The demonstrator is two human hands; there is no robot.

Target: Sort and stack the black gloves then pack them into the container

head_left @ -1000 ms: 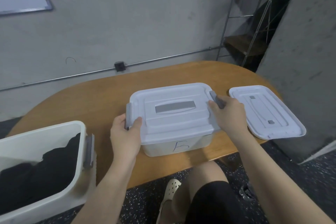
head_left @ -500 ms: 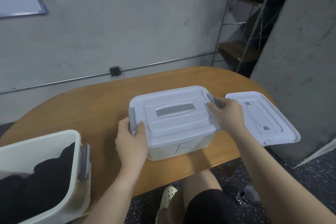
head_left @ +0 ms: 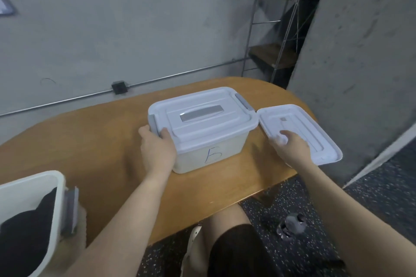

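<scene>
Wooden bench (head_left: 90, 141): left hand (head_left: 157, 153) grips container (head_left: 202, 128) latch; right hand (head_left: 290, 148) fingers loosely curled on spare lid (head_left: 315, 137); risk: one-handed unlatching tips container

The setting looked like a bare utility or storage room rather than a home. A raw grey concrete wall (head_left: 135, 29) ran along the far side, with a metal conduit (head_left: 67, 99) and a small black junction box (head_left: 119, 87) fixed to it. At the far right stood a wire-frame shelving rack (head_left: 276, 36) beside a concrete pillar (head_left: 360, 51). The floor (head_left: 371, 198) was dark speckled rubber, and a plain oval wooden tabletop (head_left: 78, 141) carried plastic storage boxes (head_left: 202, 128).
</scene>
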